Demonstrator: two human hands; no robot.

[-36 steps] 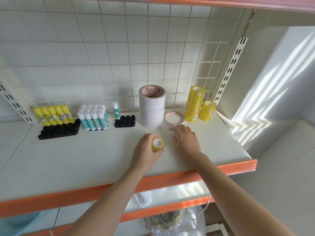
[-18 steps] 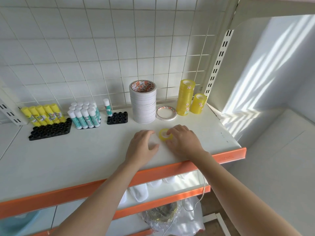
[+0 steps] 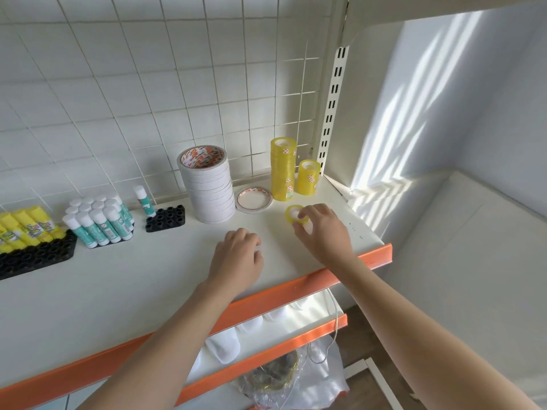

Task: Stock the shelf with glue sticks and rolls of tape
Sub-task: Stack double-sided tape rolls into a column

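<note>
Far left of the grip: yellow glue sticks [image 3: 28, 229], teal glue sticks [image 3: 99, 223], standing in black trays for display. Left hand [image 3: 236, 258]: empty, fingers loosely curled, resting on shelf [image 3: 118, 291]. White tape stack [image 3: 208, 184]. Right hand [image 3: 321, 232] pinches yellow tape roll [image 3: 293, 213], likely bound for short yellow stack [image 3: 308, 177] just behind.

You can't read any print here; the red lettering inside the white tape stack [image 3: 204, 184] is perhaps a brand, too blurred.
</note>
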